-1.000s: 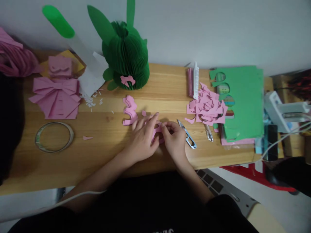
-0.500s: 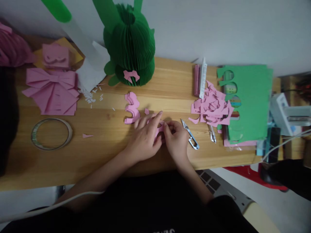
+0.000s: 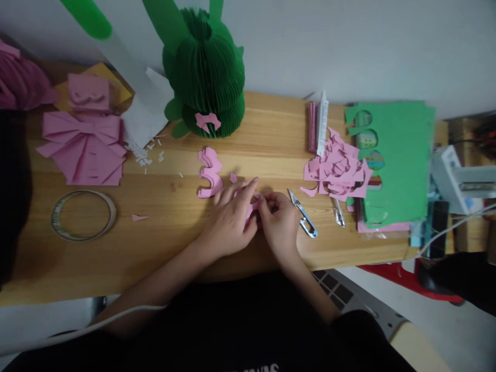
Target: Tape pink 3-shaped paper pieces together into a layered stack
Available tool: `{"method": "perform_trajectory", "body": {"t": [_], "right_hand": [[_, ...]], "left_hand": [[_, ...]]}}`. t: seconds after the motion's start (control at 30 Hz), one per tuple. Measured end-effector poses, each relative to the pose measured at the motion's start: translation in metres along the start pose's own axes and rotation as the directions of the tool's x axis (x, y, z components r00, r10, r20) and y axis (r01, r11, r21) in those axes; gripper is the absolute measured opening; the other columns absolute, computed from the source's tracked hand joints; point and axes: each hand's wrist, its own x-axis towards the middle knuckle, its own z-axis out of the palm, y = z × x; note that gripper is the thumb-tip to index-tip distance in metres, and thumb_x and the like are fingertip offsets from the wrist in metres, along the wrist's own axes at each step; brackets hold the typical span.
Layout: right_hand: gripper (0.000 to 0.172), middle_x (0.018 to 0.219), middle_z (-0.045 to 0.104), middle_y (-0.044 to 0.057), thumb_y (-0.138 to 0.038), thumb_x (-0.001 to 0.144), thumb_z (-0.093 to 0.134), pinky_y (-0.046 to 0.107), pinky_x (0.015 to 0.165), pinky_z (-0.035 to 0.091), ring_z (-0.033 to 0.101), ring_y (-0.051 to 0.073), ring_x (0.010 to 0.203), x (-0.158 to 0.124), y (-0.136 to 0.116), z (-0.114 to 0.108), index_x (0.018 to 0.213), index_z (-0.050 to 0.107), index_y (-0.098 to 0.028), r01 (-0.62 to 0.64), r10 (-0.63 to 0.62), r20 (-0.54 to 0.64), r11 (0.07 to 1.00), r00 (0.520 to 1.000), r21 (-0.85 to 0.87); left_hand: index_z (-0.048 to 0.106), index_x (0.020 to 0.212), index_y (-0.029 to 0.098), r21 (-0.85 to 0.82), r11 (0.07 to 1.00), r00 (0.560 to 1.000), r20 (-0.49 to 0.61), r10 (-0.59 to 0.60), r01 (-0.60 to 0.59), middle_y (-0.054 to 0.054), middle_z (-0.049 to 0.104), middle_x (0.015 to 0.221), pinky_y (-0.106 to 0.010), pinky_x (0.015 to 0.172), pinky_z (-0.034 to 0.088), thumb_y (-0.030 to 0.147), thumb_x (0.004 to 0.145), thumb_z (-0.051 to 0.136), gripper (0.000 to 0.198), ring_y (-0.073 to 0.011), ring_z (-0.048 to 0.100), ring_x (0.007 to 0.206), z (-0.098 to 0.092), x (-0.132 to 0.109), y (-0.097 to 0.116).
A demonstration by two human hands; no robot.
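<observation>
Near the front edge of the table, a pink paper cutout [image 3: 252, 207] lies between my two hands, mostly covered by fingers. My left hand [image 3: 228, 222] bends over its left part, thumb below and index finger stretched across the top. Thumb and fingers of my right hand [image 3: 282, 222] pinch the cutout's right end. Just left of my fingertips sits a stack of wavy pink cutouts [image 3: 215, 161] shaped like a 3. A small pink scrap [image 3: 233, 177] rests beside it. Thread snips [image 3: 299, 207] lie close to my right hand, blades pointing up and left.
A green honeycomb-paper figure [image 3: 205, 72] stands at the back. Pink scraps [image 3: 341, 160] pile up on the right, beside green sheets [image 3: 403, 160] and a white glue tube [image 3: 322, 124]. On the left are a tape roll [image 3: 112, 212], a folded pink bow [image 3: 83, 155] and white paper bits [image 3: 140, 155].
Both hands keep nearly the same pose on the pink paper cutout. The whole view has shifted very slightly; no object has visibly moved on the table.
</observation>
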Motion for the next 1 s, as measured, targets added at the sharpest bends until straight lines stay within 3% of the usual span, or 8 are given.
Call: {"method": "perform_trajectory", "body": {"t": [0.27,0.53,0.67,0.8,1.0], "right_hand": [[0.021,0.064,0.068,0.002,-0.039,0.081,0.061,0.03,0.058,0.044,0.062,0.018,0.057,0.004,0.002,-0.001,0.08,0.065,-0.018,-0.03,0.027,0.043,0.996,0.999,0.079],[0.018,0.064,0.069,0.003,-0.037,0.079,0.062,0.03,0.059,0.044,0.063,0.018,0.058,0.007,0.005,-0.002,0.078,0.065,-0.019,-0.009,0.003,0.054,0.994,0.999,0.109],[0.014,0.062,0.065,0.001,-0.032,0.077,0.06,0.03,0.059,0.042,0.059,0.017,0.056,0.008,0.006,-0.001,0.077,0.063,-0.019,-0.01,0.004,0.04,0.988,0.999,0.153],[0.01,0.064,0.063,0.0,-0.028,0.072,0.059,0.029,0.058,0.042,0.056,0.014,0.055,0.011,0.008,-0.002,0.076,0.059,-0.02,-0.049,0.037,0.045,0.948,0.998,0.315],[0.024,0.051,0.053,-0.006,-0.045,0.077,0.056,0.022,0.039,0.033,0.041,0.008,0.036,0.017,0.009,-0.017,0.077,0.055,-0.021,-0.1,0.007,0.185,0.862,0.983,0.497]], "left_hand": [[0.019,0.15,0.017,-0.008,1.0,0.999,0.04,-0.015,0.016,-0.014,0.062,0.129,-0.05,0.101,0.038,0.015,0.082,0.052,0.075,-0.0332,0.051,0.123,-0.002,0.002,0.0],[0.024,0.148,0.015,0.021,1.0,1.0,0.013,0.008,-0.008,-0.016,0.059,0.132,-0.049,0.1,0.04,0.016,0.083,0.052,0.07,-0.0321,0.051,0.123,-0.001,0.001,-0.001],[0.026,0.147,0.015,0.01,1.0,1.0,0.017,-0.001,0.001,-0.015,0.061,0.13,-0.05,0.101,0.039,0.017,0.084,0.051,0.068,-0.0321,0.051,0.124,-0.001,0.001,-0.001],[0.029,0.146,0.015,-0.015,1.0,1.0,0.0,0.014,-0.014,-0.014,0.062,0.129,-0.051,0.102,0.04,0.014,0.082,0.052,0.068,-0.032,0.05,0.124,-0.001,0.001,-0.003],[0.049,0.127,0.02,-0.173,0.979,0.99,-0.104,0.091,-0.108,-0.011,0.06,0.123,-0.051,0.108,0.041,0.011,0.081,0.056,0.047,-0.0272,0.053,0.123,-0.003,0.004,-0.005]]}}
